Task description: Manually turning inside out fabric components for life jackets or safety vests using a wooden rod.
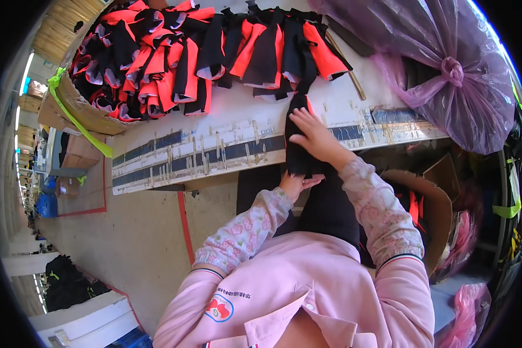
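Note:
A black fabric piece (pixel 296 152) with an orange-red strip hangs over the front edge of the table, its upper end near a row of similar pieces. My right hand (pixel 316 134) lies flat across it, fingers stretched out and pointing up and left. Below the table edge, my left hand (pixel 298 184) is at the lower end of the piece, palm turned up. Some of its fingers stretch to the right; the rest are partly hidden by the fabric. Black and orange-red fabric pieces (pixel 261 55) lie side by side along the table behind my hands.
A cardboard box (pixel 90 104) heaped with similar pieces stands at the table's left end. A tied purple plastic bag (pixel 446 93) fills the right end. A thin stick (pixel 354 78) lies between. Below right is an open carton (pixel 441 209). The table's edge (pixel 214 159) carries worn tape.

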The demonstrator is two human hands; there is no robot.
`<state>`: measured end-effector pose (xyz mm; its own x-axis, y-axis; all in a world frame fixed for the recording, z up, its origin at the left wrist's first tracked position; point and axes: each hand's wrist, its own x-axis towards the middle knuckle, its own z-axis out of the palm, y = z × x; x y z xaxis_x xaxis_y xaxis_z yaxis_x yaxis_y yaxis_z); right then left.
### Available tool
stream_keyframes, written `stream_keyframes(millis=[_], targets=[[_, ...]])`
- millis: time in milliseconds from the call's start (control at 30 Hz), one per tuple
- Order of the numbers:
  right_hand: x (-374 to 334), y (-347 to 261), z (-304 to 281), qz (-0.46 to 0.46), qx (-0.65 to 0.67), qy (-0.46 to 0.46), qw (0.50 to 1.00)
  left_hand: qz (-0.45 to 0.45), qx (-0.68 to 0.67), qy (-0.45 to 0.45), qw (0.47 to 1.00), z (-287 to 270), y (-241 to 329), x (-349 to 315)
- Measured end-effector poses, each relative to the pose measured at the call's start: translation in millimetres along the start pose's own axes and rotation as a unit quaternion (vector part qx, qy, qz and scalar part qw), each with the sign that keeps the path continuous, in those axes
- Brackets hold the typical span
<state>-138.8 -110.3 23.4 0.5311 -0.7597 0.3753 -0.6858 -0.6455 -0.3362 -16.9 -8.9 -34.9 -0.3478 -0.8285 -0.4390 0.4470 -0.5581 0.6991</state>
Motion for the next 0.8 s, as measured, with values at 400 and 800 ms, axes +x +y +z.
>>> stream_keyframes(millis=[400,800], targets=[[6,156,-41,0.192,-0.185,0.082,0.96,0.026,-0.143,0.016,0.989,5,-9,4],[-68,91,-106,0.502,0.545,0.08,0.666,0.009,-0.068,0.021,0.997,20,4,2]])
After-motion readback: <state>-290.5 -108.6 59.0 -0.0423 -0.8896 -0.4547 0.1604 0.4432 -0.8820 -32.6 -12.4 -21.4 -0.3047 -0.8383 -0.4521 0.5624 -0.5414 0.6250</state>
